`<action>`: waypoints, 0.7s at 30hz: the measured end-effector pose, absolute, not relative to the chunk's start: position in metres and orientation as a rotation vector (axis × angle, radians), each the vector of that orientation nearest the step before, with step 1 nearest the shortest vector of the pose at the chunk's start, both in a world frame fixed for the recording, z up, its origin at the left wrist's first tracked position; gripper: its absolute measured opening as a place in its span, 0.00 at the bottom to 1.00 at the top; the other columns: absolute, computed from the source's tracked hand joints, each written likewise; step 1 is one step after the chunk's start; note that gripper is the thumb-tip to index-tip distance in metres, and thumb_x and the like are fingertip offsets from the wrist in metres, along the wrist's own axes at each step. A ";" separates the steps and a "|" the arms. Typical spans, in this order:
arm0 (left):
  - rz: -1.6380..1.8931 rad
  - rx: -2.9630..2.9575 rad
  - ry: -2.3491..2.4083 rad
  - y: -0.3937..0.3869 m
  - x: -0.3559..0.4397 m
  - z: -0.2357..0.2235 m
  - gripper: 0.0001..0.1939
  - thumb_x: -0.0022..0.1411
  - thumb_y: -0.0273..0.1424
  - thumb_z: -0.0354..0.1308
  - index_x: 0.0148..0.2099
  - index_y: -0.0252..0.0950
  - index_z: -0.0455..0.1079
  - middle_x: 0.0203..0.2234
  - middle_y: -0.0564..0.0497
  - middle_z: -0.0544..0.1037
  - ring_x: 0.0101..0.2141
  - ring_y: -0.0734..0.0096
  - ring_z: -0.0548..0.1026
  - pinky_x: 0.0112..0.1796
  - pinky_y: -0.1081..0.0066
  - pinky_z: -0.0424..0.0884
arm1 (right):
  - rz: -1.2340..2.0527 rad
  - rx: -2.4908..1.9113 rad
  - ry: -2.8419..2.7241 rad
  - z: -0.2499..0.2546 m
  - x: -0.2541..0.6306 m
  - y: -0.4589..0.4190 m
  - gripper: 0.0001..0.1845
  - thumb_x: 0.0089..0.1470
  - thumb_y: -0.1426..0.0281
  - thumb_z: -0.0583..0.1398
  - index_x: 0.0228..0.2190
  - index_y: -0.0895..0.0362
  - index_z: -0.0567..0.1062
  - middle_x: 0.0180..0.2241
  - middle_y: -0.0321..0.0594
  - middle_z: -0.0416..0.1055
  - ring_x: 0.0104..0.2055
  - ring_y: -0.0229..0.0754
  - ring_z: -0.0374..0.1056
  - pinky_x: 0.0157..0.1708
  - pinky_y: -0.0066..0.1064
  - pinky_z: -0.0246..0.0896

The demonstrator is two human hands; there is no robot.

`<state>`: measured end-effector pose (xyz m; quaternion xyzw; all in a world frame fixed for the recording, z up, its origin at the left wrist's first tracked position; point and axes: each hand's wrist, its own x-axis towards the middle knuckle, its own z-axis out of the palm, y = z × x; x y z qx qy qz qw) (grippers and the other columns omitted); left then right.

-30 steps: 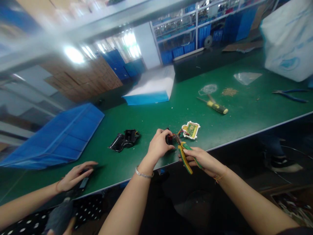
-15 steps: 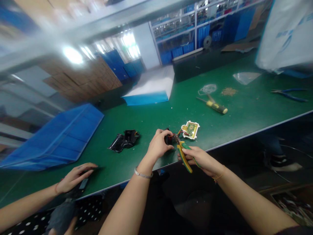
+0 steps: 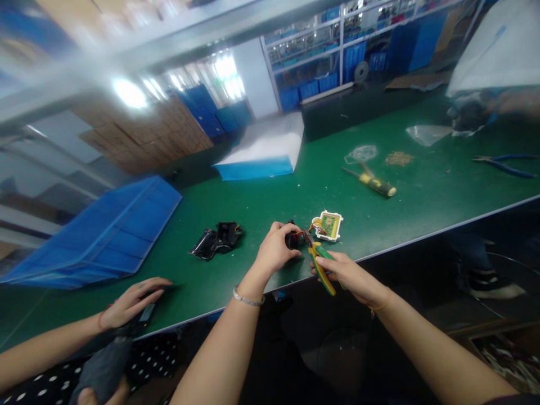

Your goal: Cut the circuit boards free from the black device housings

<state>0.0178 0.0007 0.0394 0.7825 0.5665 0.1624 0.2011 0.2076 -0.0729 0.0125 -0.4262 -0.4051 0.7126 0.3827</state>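
My left hand is closed around a small black housing resting on the green table. In my right hand I grip pliers with yellow and green handles. Their jaws are at the thin coloured wires beside the housing. These wires run to a white-framed circuit board lying just beyond the pliers. Whether the jaws pinch a wire is too small to tell. Left of my left hand lies a black open casing joined to a glossy black part.
A screwdriver, a heap of small brass-coloured pieces, plastic bags and blue-handled pliers lie to the right. A white box and blue bin stand beyond. A co-worker's hand rests at left; another person's arm reaches in at right.
The handles of the pliers in my right hand have come closer together. At the far right, the white bag has been lifted, and a person's arm with a bagged dark object now shows beneath it.
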 end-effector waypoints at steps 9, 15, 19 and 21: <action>0.441 2.188 1.593 0.001 0.018 0.040 0.28 0.42 0.29 0.71 0.47 0.46 0.70 0.43 0.52 0.65 0.45 0.65 0.70 0.50 0.64 0.67 | 1.757 -1.138 -1.069 0.008 0.207 -0.072 0.22 0.51 0.52 0.61 0.36 0.59 0.73 0.36 0.43 0.74 0.40 0.46 0.70 0.41 0.35 0.64; 0.455 2.197 1.582 0.001 0.018 0.039 0.28 0.42 0.30 0.71 0.47 0.46 0.70 0.44 0.52 0.65 0.44 0.66 0.70 0.50 0.64 0.67 | 1.741 -1.163 -1.103 0.005 0.206 -0.072 0.23 0.53 0.52 0.59 0.37 0.60 0.72 0.32 0.41 0.73 0.34 0.41 0.68 0.35 0.32 0.60; 0.459 2.201 1.580 0.001 0.017 0.038 0.27 0.42 0.30 0.71 0.47 0.47 0.70 0.43 0.52 0.65 0.44 0.66 0.70 0.50 0.64 0.67 | 1.729 -1.164 -1.118 0.003 0.205 -0.071 0.23 0.53 0.51 0.58 0.35 0.60 0.72 0.29 0.39 0.72 0.31 0.40 0.67 0.34 0.31 0.59; 0.463 2.201 1.581 0.001 0.017 0.038 0.27 0.42 0.30 0.71 0.47 0.47 0.70 0.43 0.52 0.65 0.44 0.66 0.70 0.50 0.64 0.67 | 1.734 -1.176 -1.114 0.003 0.205 -0.070 0.24 0.52 0.51 0.59 0.35 0.60 0.72 0.29 0.39 0.72 0.31 0.40 0.67 0.34 0.31 0.60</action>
